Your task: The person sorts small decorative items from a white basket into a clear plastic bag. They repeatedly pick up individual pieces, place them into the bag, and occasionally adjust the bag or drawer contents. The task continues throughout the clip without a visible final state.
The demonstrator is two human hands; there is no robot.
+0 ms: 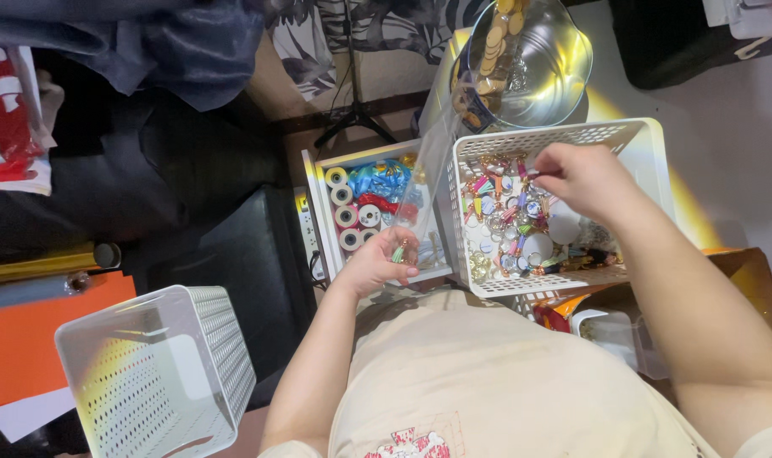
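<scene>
keychains (509,225), a tangle of coloured tassels, metal rings and round white discs, fill a white perforated basket (640,140) set in front of a seated person, seen from above. the right hand (585,178) reaches into the basket from its far side, its grip pinched narrow on a small piece at the top of the heap; what exactly it pinches is too small to tell. the left hand (373,263) hovers just beside the basket's near left corner, its grip closed on a small green tassel (398,252) and on the lower end of a clear plastic bag (432,170) that rises towards the top of the frame. beyond the left hand, a white tray (318,199) holds five visible ribbon spools (348,212) in a row, with blue and red ribbon bunched beside them. above the basket, a shiny round metal tin (543,64) holds gold coin-shaped pieces along its left wall. a second white perforated basket (161,373) lies tipped on its side at lower left, well apart from the hands, near an orange sheet (30,339). the room is crowded and dim, with dark cloth at upper left and a stand's legs on the floor.
</scene>
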